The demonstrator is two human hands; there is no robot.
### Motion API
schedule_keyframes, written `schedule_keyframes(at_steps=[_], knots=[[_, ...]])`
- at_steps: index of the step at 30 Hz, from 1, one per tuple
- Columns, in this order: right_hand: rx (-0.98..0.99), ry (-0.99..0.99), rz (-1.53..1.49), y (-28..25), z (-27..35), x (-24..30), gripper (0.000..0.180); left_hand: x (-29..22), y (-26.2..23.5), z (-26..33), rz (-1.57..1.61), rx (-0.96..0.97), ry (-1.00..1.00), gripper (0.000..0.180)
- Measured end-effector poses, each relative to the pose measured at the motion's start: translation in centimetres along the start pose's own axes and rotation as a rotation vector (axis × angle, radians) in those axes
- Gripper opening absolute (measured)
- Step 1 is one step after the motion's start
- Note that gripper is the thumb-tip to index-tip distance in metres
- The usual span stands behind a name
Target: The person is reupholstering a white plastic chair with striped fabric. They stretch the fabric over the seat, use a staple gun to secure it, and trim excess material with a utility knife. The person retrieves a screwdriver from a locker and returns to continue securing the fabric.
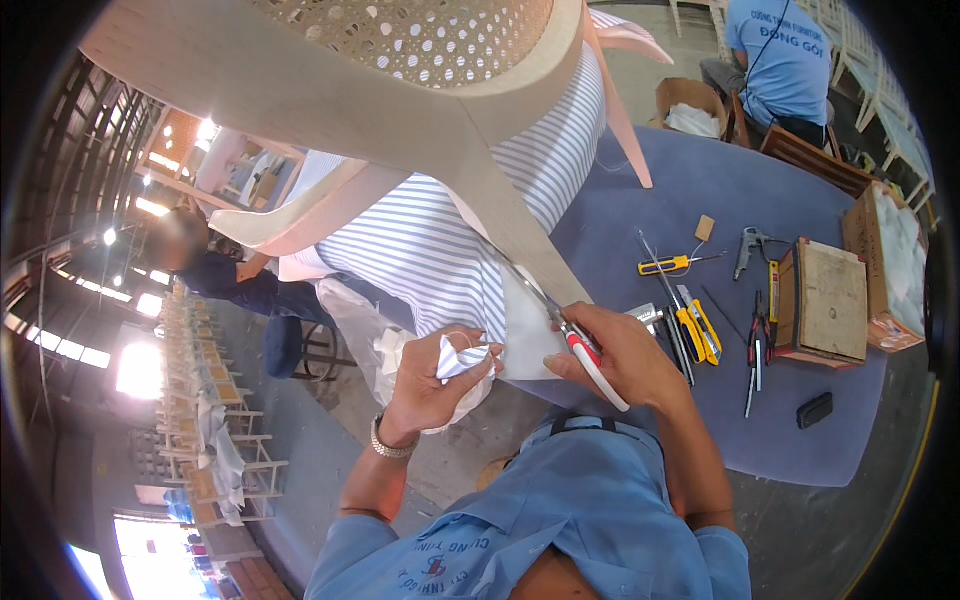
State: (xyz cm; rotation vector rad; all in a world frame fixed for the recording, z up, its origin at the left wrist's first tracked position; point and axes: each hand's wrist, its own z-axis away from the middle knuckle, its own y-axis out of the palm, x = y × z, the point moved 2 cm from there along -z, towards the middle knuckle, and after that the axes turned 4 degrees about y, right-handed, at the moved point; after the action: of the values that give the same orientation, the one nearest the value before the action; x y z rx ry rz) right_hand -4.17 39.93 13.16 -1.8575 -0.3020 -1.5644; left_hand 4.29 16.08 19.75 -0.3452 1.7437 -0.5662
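A pale wooden chair with a perforated cane panel lies tipped over on the table, its frame reaching across the top of view. Blue-and-white striped fabric covers its seat. My left hand pinches a gathered end of that fabric at the seat's near edge. In my right hand is a pair of scissors with red-and-white handles. Their blades point up and left along the fabric's edge, beside a chair leg. White padding shows between the two hands.
The blue-covered table carries a yellow screwdriver, a yellow utility knife, pliers, an air gun and a cardboard box. One person sits beyond; another stands left.
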Motion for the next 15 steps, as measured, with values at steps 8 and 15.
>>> schedule_keyframes(at_steps=[8,15], knots=[[0.11,0.091,-0.152,-0.5,-1.4,0.9,0.065,0.1,-1.3,-0.5,0.431,0.045,-0.04,0.022],[0.042,0.06,-0.195,0.5,-2.7,1.3,0.064,-0.8,-1.2,-0.8,0.13,0.109,0.024,0.015]])
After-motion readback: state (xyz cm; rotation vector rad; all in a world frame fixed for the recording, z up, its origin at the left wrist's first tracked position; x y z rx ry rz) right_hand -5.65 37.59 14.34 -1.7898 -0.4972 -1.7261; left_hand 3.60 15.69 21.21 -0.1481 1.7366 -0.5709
